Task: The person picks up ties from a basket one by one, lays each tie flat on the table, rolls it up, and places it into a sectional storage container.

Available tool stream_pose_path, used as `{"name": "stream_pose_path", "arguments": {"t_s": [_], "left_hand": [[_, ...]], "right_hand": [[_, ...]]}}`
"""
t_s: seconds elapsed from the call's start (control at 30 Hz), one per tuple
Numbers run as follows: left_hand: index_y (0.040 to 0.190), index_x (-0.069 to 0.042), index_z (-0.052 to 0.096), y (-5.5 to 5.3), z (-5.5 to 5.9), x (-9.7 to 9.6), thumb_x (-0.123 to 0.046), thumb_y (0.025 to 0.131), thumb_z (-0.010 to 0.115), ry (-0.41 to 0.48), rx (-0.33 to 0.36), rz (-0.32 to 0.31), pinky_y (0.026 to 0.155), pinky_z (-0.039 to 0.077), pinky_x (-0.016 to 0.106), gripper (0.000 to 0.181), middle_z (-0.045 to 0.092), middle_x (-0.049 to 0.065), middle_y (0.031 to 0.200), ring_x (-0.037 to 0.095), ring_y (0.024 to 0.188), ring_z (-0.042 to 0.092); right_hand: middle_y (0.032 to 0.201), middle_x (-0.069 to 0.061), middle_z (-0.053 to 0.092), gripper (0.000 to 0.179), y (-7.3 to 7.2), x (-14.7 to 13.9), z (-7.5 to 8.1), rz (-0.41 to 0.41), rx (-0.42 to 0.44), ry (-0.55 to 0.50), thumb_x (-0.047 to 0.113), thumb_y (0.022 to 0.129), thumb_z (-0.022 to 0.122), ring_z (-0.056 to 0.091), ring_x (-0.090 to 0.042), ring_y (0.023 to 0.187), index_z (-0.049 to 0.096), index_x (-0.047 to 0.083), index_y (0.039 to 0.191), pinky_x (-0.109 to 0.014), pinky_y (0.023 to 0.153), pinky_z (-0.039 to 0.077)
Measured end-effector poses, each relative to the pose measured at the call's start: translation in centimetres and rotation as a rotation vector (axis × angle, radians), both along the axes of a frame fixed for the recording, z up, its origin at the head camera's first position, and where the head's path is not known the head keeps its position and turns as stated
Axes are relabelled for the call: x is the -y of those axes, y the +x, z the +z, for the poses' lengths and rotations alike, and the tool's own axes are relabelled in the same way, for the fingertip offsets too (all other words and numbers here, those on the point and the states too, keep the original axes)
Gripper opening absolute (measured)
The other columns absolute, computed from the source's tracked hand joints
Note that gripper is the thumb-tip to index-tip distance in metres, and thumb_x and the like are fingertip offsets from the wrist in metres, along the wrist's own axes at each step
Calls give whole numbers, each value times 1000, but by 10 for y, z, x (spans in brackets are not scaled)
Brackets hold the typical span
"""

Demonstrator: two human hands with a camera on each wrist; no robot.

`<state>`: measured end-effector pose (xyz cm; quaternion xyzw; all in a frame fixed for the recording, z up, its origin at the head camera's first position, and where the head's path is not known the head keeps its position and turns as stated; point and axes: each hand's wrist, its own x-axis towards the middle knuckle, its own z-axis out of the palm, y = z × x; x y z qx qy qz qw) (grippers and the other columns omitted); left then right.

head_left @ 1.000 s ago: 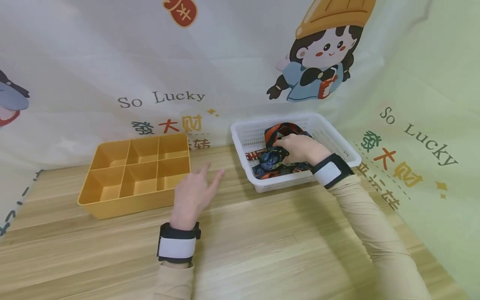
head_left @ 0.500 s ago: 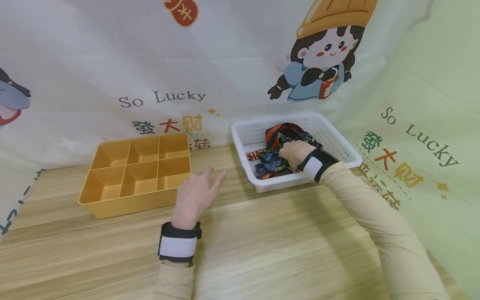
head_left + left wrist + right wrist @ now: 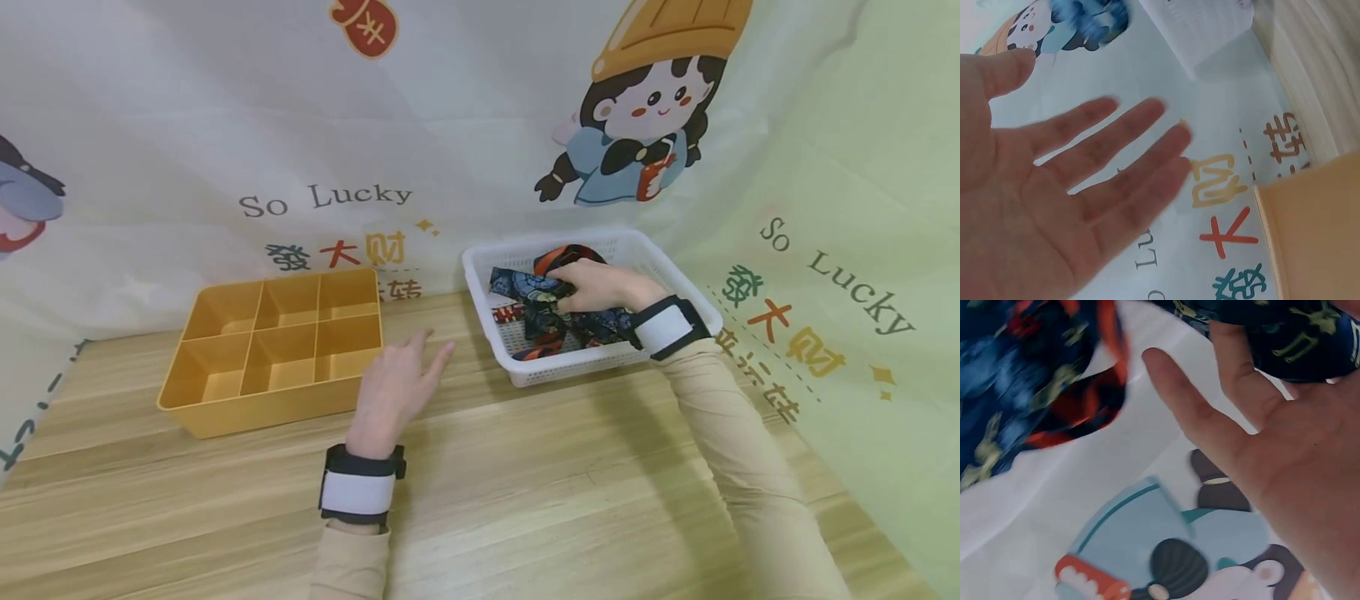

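Observation:
My right hand (image 3: 607, 287) is inside the white plastic basket (image 3: 495, 337), its fingers on a dark blue patterned piece of cloth (image 3: 517, 283). That cloth reaches out to the left of the fingertips. Blurred, the same blue shows above the basket's rim in the left wrist view. Dark cloth hides some of the right fingers in the right wrist view, while the thumb (image 3: 1175, 394) extends freely. More patterned cloth with orange bands (image 3: 573, 252) lies in the basket. Spread and holding nothing, my left hand (image 3: 390, 392) is beside the yellow six-compartment box (image 3: 270, 404).
Both containers stand on a wood-grain table (image 3: 510, 492), the yellow box left of the basket. A printed white cloth backdrop (image 3: 465, 125) rises right behind them. Another sheet (image 3: 847, 208) closes off the right side.
My right hand dipped deeper into the basket, then rose with its fingers extending left. The blue patterned cloth has shifted up and to the left. My left hand has barely moved.

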<state>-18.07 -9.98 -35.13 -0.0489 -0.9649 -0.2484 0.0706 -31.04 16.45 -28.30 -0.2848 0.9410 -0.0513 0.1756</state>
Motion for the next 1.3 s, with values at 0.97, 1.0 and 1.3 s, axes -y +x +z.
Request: {"name": "stream_pose_path", "arguments": {"t_s": [0.97,1.0,1.3], "left_hand": [[116,1,61,12,23,-5,4,81,69,527,-421,-228,75,57,35,36,55,19,106,31,101,60],[116,2,61,13,25,-5,4,81,69,534,-426,-233,73,58,35,36,54,19,106,31,101,61],[115,2,62,23,60,6,6,81,69,529,-516,-189,75,58,35,35,53,20,106,30,98,62]], "right_hand": [[129,-15,54,52,39,20,-8,254,98,-507,13,89,64,62,-26,105,44,5,136,-46,96,48],[133,-15,51,53,39,18,-8,246,98,-522,12,89,63,61,-27,108,43,5,137,-46,98,47],[144,-18,42,61,33,11,-11,183,-75,-474,11,88,65,49,-34,125,36,2,142,-49,105,40]]}}
